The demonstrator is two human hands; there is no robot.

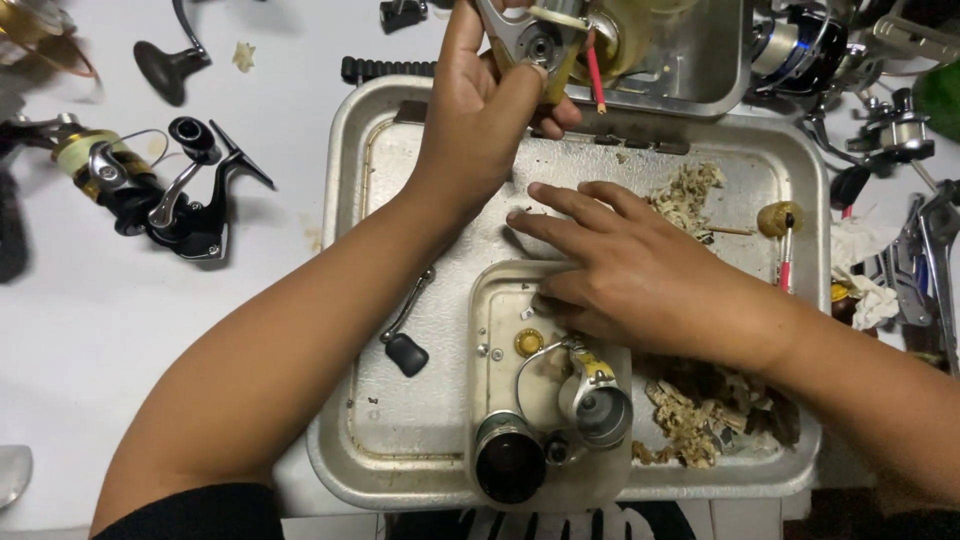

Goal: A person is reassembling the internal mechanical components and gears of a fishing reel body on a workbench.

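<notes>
While scanning from 9 o'clock: complete black spinning reel lying on white bench, well apart from both hands, long axis roughly 10-to-4 o'clock. Loose black crank handle up at 11 o'clock, untouched.

Moving right: left hand raised at 12 o'clock, fingers curled and pinching grey reel body with thumb across its front; body tilted, partly cut off by top edge. Red-tipped brush standing just beside that body, toward 1 o'clock; whether left hand also grips it, cannot tell.

Below, big steel tray holding small handle arm with black knob, long axis 1-to-7 o'clock, at 7 o'clock from left hand, touched by neither.

Centre: right hand flat, palm down, fingers spread and pointing to 9 o'clock, fingertips over far rim of small inner tray. Tiny parts near those fingertips: brass gear at 7 o'clock from right hand, just beside it; small screws around it too tiny to sort. Silver rotor with bail wire at 6 o'clock from right hand, near, not touching. Dark spool further down, open end facing up.

Key relation: brass gear and screws closer to right hand than left; left occupied up top.

Far right: dirty wadding scraps in big tray, second brush at 3 o'clock, more reel parts on bench.
</notes>
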